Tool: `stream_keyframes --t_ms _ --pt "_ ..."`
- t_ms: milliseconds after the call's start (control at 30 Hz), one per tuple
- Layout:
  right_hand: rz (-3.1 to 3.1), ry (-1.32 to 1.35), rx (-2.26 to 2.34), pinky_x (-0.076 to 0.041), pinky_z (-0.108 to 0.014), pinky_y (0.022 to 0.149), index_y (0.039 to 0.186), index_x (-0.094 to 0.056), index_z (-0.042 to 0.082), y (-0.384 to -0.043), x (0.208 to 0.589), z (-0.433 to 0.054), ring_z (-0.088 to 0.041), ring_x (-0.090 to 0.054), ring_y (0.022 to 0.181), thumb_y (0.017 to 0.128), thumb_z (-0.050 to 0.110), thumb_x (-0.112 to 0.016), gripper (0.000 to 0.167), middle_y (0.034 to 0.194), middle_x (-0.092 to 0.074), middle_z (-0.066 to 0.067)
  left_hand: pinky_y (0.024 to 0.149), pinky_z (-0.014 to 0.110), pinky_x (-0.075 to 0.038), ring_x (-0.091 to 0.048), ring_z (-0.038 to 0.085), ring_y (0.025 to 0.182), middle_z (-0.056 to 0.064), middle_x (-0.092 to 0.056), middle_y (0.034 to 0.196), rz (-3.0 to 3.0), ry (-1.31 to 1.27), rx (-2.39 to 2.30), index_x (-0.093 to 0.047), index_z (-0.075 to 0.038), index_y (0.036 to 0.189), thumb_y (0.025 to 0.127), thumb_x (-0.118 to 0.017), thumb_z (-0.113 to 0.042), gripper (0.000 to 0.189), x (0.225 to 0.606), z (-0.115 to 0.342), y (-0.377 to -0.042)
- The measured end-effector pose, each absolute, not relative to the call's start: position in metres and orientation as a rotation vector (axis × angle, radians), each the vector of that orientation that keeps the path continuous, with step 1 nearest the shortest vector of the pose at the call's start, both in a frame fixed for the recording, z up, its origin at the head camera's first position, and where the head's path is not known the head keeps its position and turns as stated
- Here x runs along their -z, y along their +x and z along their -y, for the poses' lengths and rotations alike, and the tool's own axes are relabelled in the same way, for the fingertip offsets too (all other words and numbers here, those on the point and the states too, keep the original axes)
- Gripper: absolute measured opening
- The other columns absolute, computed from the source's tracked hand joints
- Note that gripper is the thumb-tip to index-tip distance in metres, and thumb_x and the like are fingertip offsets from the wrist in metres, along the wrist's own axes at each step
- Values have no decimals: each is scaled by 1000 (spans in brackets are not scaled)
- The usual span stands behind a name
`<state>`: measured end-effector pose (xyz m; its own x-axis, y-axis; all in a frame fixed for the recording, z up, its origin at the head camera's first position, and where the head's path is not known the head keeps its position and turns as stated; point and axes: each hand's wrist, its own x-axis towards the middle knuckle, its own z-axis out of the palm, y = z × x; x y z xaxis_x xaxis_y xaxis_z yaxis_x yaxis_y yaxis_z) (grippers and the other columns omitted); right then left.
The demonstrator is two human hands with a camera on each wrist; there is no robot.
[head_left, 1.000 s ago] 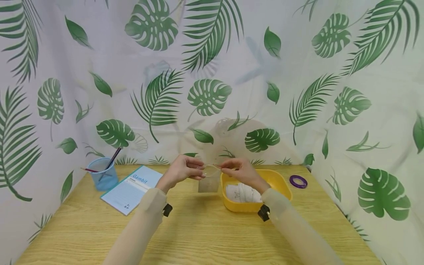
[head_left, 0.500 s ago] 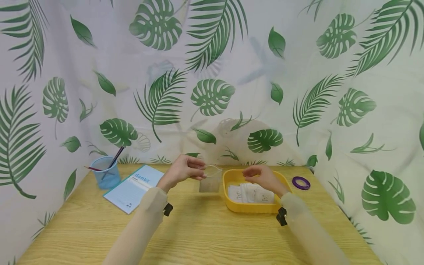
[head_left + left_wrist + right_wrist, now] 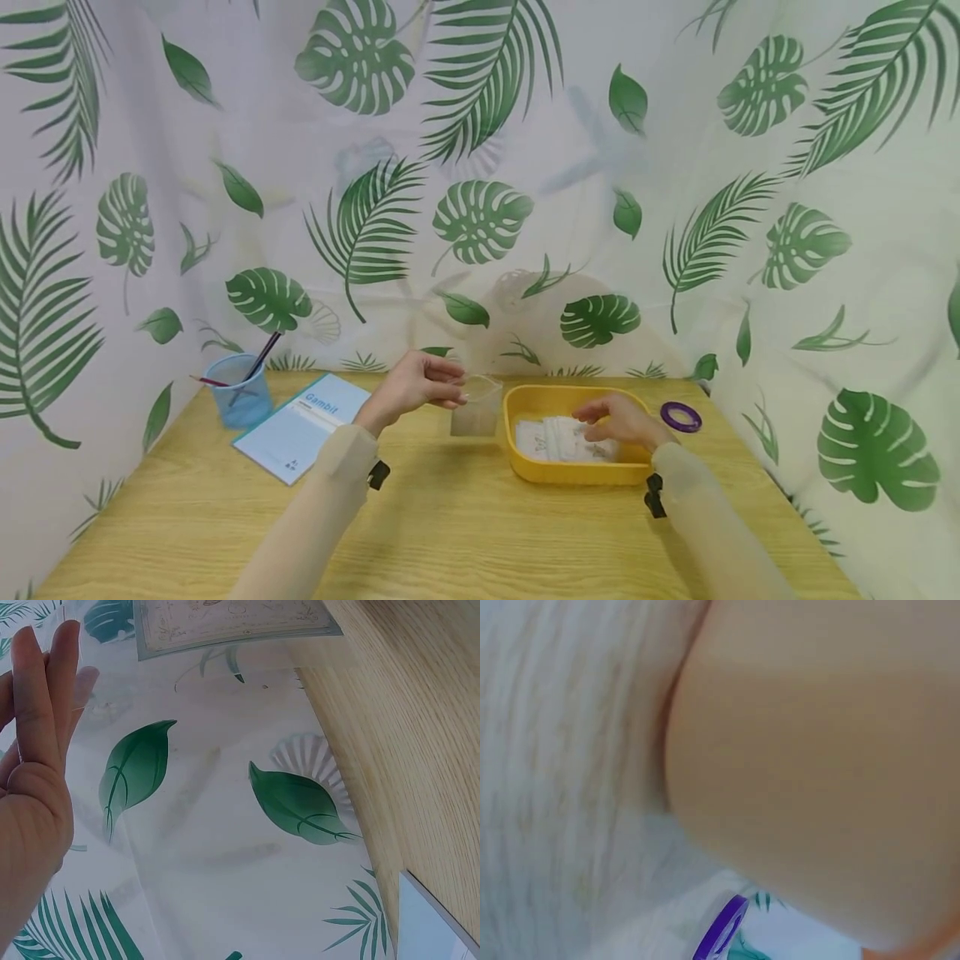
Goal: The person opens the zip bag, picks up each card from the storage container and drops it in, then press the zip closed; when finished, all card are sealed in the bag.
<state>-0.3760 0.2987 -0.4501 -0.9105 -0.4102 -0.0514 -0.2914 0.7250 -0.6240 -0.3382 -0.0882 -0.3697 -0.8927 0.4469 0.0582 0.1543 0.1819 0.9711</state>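
Observation:
My left hand (image 3: 420, 385) pinches the edge of a clear plastic bag (image 3: 480, 390) whose mouth gapes toward the right. In the left wrist view the bag hangs beyond the fingertips, with a framed, patterned print (image 3: 236, 622) on its lower part. My right hand (image 3: 622, 419) hovers over the right side of a yellow bin (image 3: 555, 472), fingers loosely bent and pointing left. Below the fingertips lie several small white packets (image 3: 558, 442) with faint printing, partly covered by the hand. The right wrist view is mostly filled by a blurred close part of the hand (image 3: 802, 772).
A purple ring-shaped tape roll (image 3: 681, 417) lies right of the bin. At the left, a blue notepad (image 3: 300, 425) marked "Gambit" lies beside a light blue mesh cup (image 3: 242, 400) holding pencils (image 3: 258, 358). A leaf-printed cloth (image 3: 480, 125) hangs behind the wooden table (image 3: 480, 533).
My right hand has let go of the bag's right edge and moved right, then down over the packets in the bin. My left hand stays nearly still with the bag.

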Motion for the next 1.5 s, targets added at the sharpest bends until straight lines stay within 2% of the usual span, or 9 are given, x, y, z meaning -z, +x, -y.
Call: stream_keyframes --t_ms 167,333,533,767,900,1067,1200,1400,1500 --pt "-2774 -526 862 -54 -49 97 117 -70 -1 -379 456 -303 -27 -62 101 79 2 -79 40 113 -70 -14 79 39 -63 -74 24 86 25 -67 118 -2214 589 -1784 -60 10 127 89 -66 4 39 369 89 -339" --pt "-2770 -389 844 -47 -53 105 120 -69 4 -380 461 -302 -29 -58 108 77 7 -83 46 124 -65 -16 83 43 -62 -74 24 87 26 -67 118 -2209 580 -1790 -60 9 127 89 -66 4 39 369 92 -340" --pt "-2744 -361 854 -42 -57 109 123 -68 6 -379 467 -300 -34 -54 117 77 11 -84 49 133 -59 -19 87 50 -59 -74 24 86 26 -67 117 -2221 574 -1783 -62 8 125 89 -66 4 37 367 95 -340" --pt "-2745 -425 876 -43 -59 107 124 -65 4 -381 467 -302 -37 -54 115 78 11 -83 50 129 -59 -23 82 42 -62 -74 24 86 25 -68 117 -2229 571 -1784 -61 9 126 90 -66 3 38 367 95 -341" --pt "-2747 -456 918 -43 -58 107 124 -65 4 -382 469 -301 -34 -54 113 77 8 -83 49 128 -60 -20 79 38 -63 -74 24 86 25 -67 117 -2222 567 -1786 -60 10 127 90 -66 4 38 367 94 -341" --pt "-2750 -466 1001 -42 -58 109 123 -66 6 -384 470 -298 -34 -54 116 80 4 -79 45 128 -62 -17 85 46 -61 -74 23 85 25 -67 118 -2230 573 -1779 -59 10 127 90 -66 3 39 368 93 -340" --pt "-2793 -478 1026 -43 -57 108 122 -67 7 -383 468 -296 -35 -56 118 84 6 -76 39 125 -65 -15 90 52 -57 -74 22 85 25 -67 118 -2225 567 -1779 -60 9 127 89 -67 3 39 369 93 -340" --pt "-2796 -508 1089 -45 -57 107 127 -64 5 -381 460 -297 -39 -55 122 89 16 -74 41 129 -64 -17 82 42 -62 -74 22 84 25 -67 118 -2225 572 -1775 -61 9 126 89 -67 4 38 369 93 -339" --pt "-2760 -504 1184 -46 -56 107 132 -60 4 -381 456 -297 -42 -50 128 91 20 -71 45 137 -57 -21 84 45 -61 -74 23 84 25 -68 115 -2224 577 -1780 -62 8 124 89 -67 4 36 369 92 -339"
